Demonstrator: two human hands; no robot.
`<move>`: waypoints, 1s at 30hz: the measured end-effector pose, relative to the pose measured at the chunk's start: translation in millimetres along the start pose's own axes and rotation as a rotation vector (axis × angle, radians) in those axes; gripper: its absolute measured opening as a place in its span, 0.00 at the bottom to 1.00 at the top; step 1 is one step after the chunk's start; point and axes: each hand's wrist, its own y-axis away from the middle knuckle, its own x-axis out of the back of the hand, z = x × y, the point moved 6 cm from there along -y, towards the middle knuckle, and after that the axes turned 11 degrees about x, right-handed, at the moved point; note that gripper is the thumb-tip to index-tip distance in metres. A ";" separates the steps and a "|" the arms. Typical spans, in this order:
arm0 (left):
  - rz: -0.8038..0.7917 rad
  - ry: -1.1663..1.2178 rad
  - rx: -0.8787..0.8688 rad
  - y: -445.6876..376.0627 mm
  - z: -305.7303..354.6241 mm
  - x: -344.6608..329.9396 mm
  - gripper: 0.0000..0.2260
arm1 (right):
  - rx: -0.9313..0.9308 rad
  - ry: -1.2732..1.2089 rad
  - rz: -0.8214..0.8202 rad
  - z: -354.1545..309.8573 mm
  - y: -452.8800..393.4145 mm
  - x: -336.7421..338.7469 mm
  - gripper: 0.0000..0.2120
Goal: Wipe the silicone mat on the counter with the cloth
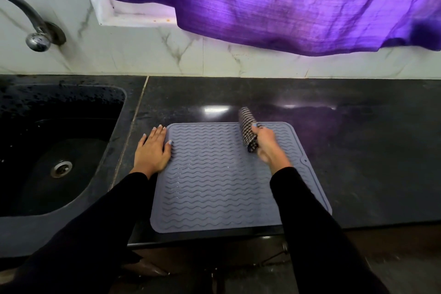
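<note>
On dark counter [334, 150] right of sink [59, 150]: grey silicone mat [214, 186], near edge. Left hand [152, 150] flat, fingers straight, pinning mat's left edge. Right hand [267, 144] grips bunched checked cloth [248, 129] at far side. Wiping likely underway; next, sweep toward near edge.

A dark sink [28, 198] and tap [35, 38] sit left; a purple curtain [286, 0] hangs above.

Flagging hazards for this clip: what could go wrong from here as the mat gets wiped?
The silicone mat has its near edge at the counter front, so a hard stroke might push it off. Only the left hand pins it, at the left edge. The right hand holds the cloth bunched, so it may cover little.
</note>
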 end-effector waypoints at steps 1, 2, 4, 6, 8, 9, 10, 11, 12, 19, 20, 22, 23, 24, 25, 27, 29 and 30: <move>0.004 0.001 -0.001 0.1 -0.1 -0.1 0.32 | -0.004 -0.032 0.067 -4.6 -5.3 10.6 0.15; 0.008 0.001 -0.003 -0.2 -0.2 0.1 0.32 | 0.057 0.079 0.107 -14.8 -6.7 19.0 0.15; 0.004 0.000 -0.001 -0.6 -1.2 -0.3 0.32 | 0.253 0.471 0.124 -33.4 -3.9 24.5 0.18; 0.003 -0.005 -0.003 -0.2 -1.3 -0.9 0.31 | 0.380 0.761 0.060 -35.8 4.9 15.1 0.22; 0.001 -0.012 -0.012 0.0 -0.6 -1.1 0.31 | 0.414 0.958 -0.064 -18.9 13.2 -3.4 0.24; -0.004 -0.016 -0.015 0.2 -0.4 -1.3 0.30 | 0.431 1.067 -0.129 -8.0 19.3 -14.2 0.25; -0.009 -0.022 -0.017 0.4 0.1 -1.3 0.30 | 0.460 1.175 -0.167 2.7 24.1 -22.1 0.26; -0.014 -0.029 -0.018 0.3 0.2 -2.0 0.30 | 0.492 1.244 -0.172 11.5 26.9 -27.0 0.27; -0.015 -0.035 -0.018 -0.1 0.1 -2.6 0.30 | 0.498 1.261 -0.149 16.2 28.6 -28.1 0.28; 0.003 -0.027 -0.023 -0.4 -1.0 -2.0 0.29 | 0.549 1.216 -0.119 16.4 18.4 -22.1 0.26; 0.000 -0.025 -0.022 -0.5 -1.0 -2.1 0.29 | 0.549 1.191 -0.128 14.5 18.2 -21.5 0.25; -0.004 -0.018 -0.022 0.0 -0.9 -1.8 0.29 | 0.488 1.050 -0.113 5.1 15.4 -13.7 0.22; 0.001 -0.012 -0.023 0.5 -0.4 -0.9 0.29 | 0.421 0.901 -0.093 -0.5 11.7 -5.3 0.20; 0.009 -0.006 -0.025 0.7 0.0 0.2 0.29 | 0.318 0.682 -0.078 -3.4 5.0 4.3 0.18; 0.013 -0.002 -0.025 0.4 0.2 1.2 0.29 | 0.199 0.401 -0.057 -7.2 0.2 13.9 0.17; 0.010 0.006 -0.027 1.4 0.7 1.7 0.29 | 0.049 -0.035 0.086 -15.5 -3.4 36.6 0.14; 0.009 0.008 -0.029 2.1 1.0 1.4 0.30 | 0.088 0.017 0.272 -26.9 -6.1 59.1 0.13; 0.009 0.009 -0.027 2.1 0.4 1.2 0.30 | 0.155 0.222 0.310 -33.6 -5.2 65.3 0.15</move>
